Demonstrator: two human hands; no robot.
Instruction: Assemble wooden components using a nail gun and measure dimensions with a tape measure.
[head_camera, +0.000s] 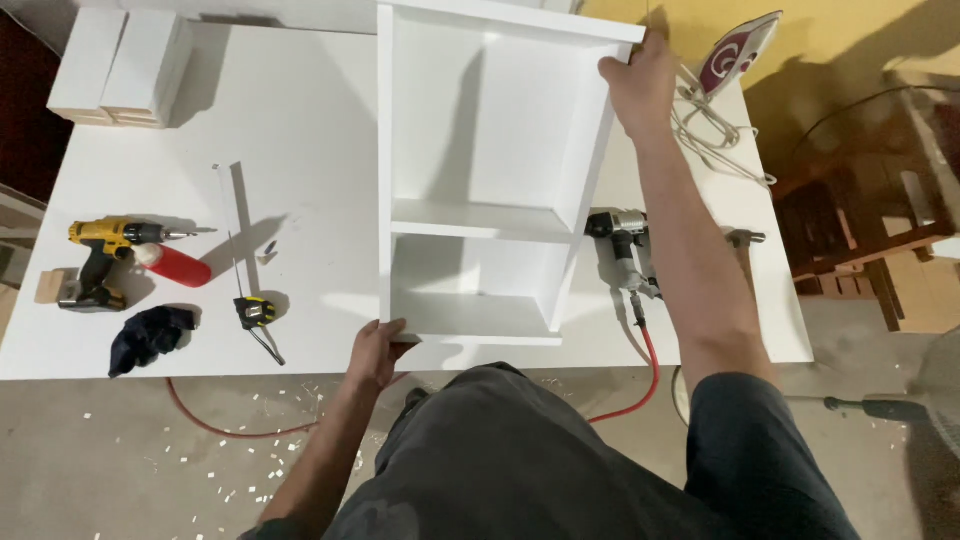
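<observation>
White worktable (300, 120), white shelf unit (480, 170) (open-faced), left hand (378, 350) gripping near corner, right hand (640, 85) gripping far corner.

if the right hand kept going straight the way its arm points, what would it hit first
The right hand grips the far right corner of the white shelf unit and points away, toward the wall. Probably the tabletop's far edge comes next; the clothes iron sits off to its right.
</observation>
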